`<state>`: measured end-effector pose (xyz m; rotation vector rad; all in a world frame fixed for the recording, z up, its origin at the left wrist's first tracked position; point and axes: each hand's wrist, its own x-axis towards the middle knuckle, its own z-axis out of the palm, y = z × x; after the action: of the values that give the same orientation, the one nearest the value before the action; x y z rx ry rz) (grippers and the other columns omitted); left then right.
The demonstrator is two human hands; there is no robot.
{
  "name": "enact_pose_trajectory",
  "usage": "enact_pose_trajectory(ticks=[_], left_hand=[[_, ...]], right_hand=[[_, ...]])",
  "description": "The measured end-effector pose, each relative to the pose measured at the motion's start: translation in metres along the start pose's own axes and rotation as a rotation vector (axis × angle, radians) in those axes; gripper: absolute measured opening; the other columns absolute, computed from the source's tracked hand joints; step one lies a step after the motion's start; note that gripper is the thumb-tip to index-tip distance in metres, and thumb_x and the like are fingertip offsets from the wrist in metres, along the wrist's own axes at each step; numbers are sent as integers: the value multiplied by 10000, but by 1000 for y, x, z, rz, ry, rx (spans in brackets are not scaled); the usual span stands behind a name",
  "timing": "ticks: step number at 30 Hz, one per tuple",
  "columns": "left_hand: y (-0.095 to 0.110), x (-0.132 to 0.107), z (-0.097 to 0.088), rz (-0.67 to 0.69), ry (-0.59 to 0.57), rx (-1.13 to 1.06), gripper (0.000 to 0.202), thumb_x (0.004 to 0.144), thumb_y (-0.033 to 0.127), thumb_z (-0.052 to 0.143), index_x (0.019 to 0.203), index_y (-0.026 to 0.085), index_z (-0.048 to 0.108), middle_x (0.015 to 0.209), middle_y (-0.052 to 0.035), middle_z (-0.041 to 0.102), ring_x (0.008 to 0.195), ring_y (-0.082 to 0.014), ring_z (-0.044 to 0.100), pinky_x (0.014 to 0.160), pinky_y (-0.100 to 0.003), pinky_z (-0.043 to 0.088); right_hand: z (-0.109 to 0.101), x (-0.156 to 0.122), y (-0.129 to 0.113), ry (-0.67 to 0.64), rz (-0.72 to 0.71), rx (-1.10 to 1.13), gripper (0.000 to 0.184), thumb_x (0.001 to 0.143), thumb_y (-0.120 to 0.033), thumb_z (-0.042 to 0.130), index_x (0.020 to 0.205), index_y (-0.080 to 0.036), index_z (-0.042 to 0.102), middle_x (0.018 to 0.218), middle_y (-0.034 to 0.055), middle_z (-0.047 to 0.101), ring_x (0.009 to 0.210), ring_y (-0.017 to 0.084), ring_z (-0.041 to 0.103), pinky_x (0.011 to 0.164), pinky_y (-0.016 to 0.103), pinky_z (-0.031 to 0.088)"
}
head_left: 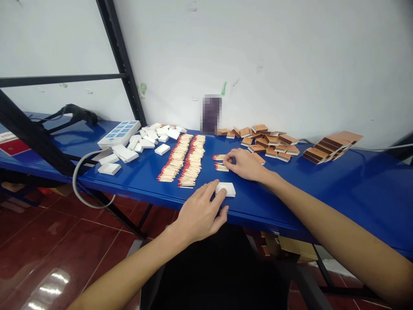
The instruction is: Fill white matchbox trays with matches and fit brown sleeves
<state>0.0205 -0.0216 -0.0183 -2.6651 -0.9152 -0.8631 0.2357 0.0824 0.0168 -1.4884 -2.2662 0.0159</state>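
A small white matchbox tray [228,188] lies near the table's front edge. My left hand [201,212] grips its left end, with the thumb and fingertips on it. Just beyond, my right hand [244,164] has thumb and forefinger brought together at the tail ends of a small group of red-headed matches [220,167]. Another small group of matches [219,157] sits right behind that one. To the left, two long rows of matches [176,159] run away from me across the blue table, heads to the left.
White trays [146,137] are heaped at the back left beside a white device with blue buttons [120,134]. Brown matchbox sleeves [271,142] are piled at the back right, with stacked flattened sleeves [334,146] farther right. A black shelf post [121,56] rises at the left.
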Motion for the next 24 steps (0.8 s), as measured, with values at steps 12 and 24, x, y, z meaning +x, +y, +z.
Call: enact_pose_trajectory(ticks=[12, 24], left_hand=[[0, 0, 0, -4, -7, -13, 309, 960, 287, 446, 1188, 112, 560, 1326, -228, 568, 1146, -324, 620, 949, -463, 545], [0, -1, 1, -1, 4, 1, 305, 942, 275, 476, 1170, 96, 574, 1328, -233, 566, 1153, -332, 616, 950, -441, 550]], right_hand=[[9, 8, 3, 103, -75, -69, 218, 914, -247, 529, 873, -168, 729, 866, 76, 682, 840, 214, 599, 772, 325, 422], [2, 23, 4, -13, -175, -96, 217, 884, -251, 541, 831, -173, 737, 883, 69, 700, 786, 191, 619, 683, 291, 413]])
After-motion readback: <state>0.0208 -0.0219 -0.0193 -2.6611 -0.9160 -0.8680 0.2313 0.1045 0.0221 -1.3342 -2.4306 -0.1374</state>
